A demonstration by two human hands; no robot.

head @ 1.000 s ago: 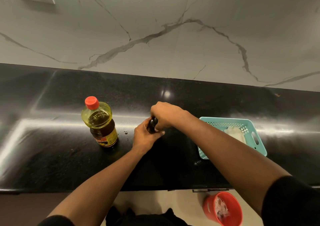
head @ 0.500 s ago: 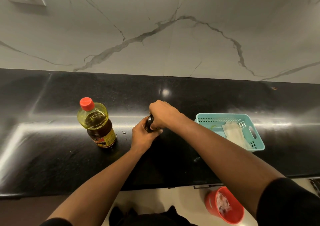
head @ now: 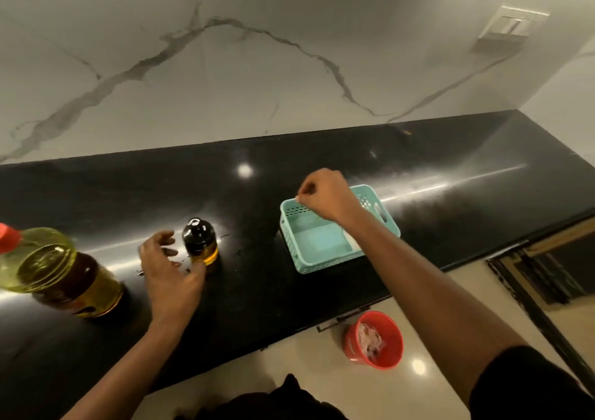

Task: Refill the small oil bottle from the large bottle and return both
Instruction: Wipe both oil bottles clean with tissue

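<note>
The small oil bottle [head: 199, 242], with a glossy black rounded top and an amber-yellow band at its base, stands upright and capped on the polished black stone table [head: 257, 291]. It is left of the table's middle, about halfway between the back edge and the front edge. Light glints off the bottle's dark shoulder.

The left hand [head: 170, 268] lies just beside the bottle on its left. Its fingers are spread and loosely curved, gripping nothing. The thumb reaches toward the bottle's base, but blur hides whether it touches.

Further left, nearer the front edge, stands the large clear plastic bottle [head: 58, 271]. It has a red cap, yellow oil inside and a dark label round its lower half.

The right hand [head: 325, 194] is curled into a loose fist, with nothing visible in it. It hovers over the far left corner of a teal perforated plastic basket [head: 325, 266] that sits by the front edge, right of the small bottle.

On the floor below the front edge stands a red plastic bucket [head: 349, 347] holding crumpled pale scraps.
</note>
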